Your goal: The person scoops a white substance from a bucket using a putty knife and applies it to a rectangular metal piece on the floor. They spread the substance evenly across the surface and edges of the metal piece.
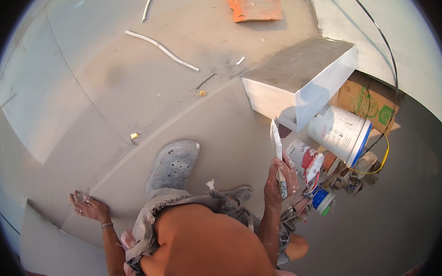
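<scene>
My right hand, spotted with white, is wrapped around a long flat scraper seen almost edge-on. White filler covers its upper blade, which points up and away from me. To the left, my left hand rests against the ledge edge with its fingers stretched out; I see nothing held in it. Between the hands are my bent knee and a grey clog on my foot. Just right of the scraper lies a white and red paint bucket, tipped over and smeared.
A white-sided block juts out ahead. Beside it are a large white bucket, a cardboard box, a blue-and-white container and a black cable. Farther off lie a broken brick and a white tube piece.
</scene>
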`<state>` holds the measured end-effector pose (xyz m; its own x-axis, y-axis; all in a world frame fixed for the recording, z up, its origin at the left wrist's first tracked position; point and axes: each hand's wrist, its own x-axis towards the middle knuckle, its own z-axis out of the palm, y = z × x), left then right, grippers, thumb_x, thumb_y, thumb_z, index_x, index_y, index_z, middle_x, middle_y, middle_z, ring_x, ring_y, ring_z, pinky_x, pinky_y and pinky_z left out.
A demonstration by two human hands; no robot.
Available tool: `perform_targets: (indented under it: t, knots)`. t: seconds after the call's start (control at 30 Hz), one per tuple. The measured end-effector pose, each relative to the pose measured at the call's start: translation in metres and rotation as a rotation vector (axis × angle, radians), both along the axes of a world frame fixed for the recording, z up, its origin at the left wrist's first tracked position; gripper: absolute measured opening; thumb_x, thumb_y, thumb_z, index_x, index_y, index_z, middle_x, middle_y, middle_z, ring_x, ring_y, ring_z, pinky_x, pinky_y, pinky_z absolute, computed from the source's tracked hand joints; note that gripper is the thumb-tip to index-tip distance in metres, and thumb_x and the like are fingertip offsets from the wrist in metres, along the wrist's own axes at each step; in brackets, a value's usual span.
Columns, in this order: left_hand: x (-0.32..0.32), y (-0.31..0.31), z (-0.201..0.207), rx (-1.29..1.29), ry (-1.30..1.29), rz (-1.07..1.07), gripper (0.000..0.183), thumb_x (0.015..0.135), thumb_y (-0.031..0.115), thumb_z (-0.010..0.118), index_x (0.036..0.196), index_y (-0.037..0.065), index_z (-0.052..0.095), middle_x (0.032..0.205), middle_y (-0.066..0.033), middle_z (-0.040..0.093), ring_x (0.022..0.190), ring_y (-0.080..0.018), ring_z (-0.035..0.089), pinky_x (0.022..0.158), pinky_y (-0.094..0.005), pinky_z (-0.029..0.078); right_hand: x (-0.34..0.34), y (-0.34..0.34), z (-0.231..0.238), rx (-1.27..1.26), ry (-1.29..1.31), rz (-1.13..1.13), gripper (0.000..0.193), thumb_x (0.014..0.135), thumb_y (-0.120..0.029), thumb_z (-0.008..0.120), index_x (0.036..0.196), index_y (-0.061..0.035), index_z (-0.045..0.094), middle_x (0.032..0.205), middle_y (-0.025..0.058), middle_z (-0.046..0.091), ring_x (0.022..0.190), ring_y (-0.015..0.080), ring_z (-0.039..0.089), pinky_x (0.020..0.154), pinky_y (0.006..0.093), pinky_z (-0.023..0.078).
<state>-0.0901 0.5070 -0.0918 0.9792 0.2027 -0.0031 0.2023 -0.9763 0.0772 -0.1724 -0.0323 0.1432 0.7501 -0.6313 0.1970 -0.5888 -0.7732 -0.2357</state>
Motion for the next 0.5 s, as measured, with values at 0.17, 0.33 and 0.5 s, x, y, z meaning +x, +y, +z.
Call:
perform_targets:
  t: [0.17, 0.33, 0.5]
  knots:
    - [0.003, -0.009, 0.004, -0.037, 0.006, 0.019, 0.046, 0.107, 0.030, 0.042, 0.147, 0.008, 0.052, 0.162, -0.0091, 0.045, 0.149, -0.0292, 0.039, 0.126, -0.0536, 0.015, 0.025, -0.029, -0.065, 0.108, -0.098, 0.136, 0.016, 0.086, 0.008, 0.075, 0.100, 0.0004, 0.077, 0.112, 0.0226, 0.077, 0.105, 0.0346, 0.076, 0.093, 0.0436, 0.060]
    - [-0.001, -0.005, 0.004, -0.049, 0.011, 0.026, 0.047, 0.108, 0.030, 0.041, 0.148, 0.008, 0.051, 0.163, -0.0093, 0.043, 0.152, -0.0288, 0.036, 0.127, -0.0540, 0.012, 0.051, -0.041, -0.085, 0.187, -0.092, 0.153, 0.013, 0.087, 0.008, 0.073, 0.098, 0.0024, 0.076, 0.106, 0.0199, 0.079, 0.105, 0.0344, 0.077, 0.094, 0.0422, 0.059]
    - [-0.002, 0.001, 0.005, -0.069, 0.023, 0.062, 0.045, 0.108, 0.033, 0.042, 0.145, 0.007, 0.052, 0.162, -0.0067, 0.045, 0.154, -0.0258, 0.035, 0.127, -0.0561, 0.011, 0.050, -0.044, -0.096, 0.145, -0.028, 0.160, 0.010, 0.087, 0.007, 0.074, 0.096, 0.0026, 0.076, 0.104, 0.0193, 0.079, 0.103, 0.0343, 0.077, 0.094, 0.0416, 0.060]
